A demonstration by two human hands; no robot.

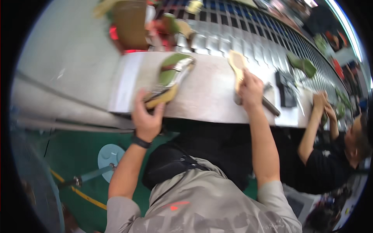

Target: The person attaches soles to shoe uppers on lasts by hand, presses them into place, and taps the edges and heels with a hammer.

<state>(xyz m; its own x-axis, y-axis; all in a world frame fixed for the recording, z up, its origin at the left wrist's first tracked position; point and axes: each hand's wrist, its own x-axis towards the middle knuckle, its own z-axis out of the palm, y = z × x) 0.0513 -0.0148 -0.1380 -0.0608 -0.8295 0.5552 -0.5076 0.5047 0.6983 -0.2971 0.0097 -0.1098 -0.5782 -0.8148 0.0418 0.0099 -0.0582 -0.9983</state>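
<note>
Holding shoe (pixel 173 73) and tan piece (pixel 236 64) apart across the desk (pixel 210 95)

The shoe is being gripped at its near end by the left hand (pixel 147 119), between thumb and fingers; its long axis is being slanted away from that hand, far end to the right. The tan piece, well to the shoe's right, is being gripped at its near part by the right hand (pixel 251 90), its far end being pointed away and slightly left. The shoe is being reached most nearly by the left hand; bare desk is being left between the two things.

The right palm and fingertips are being hidden by the back of the hand, and what the piece is cannot be told. A dark-handled tool (pixel 271 106) is being partly covered by the right wrist. Fine detail on the shoe is being lost to blur; whether its underside is being rested on the desk cannot be told.
</note>
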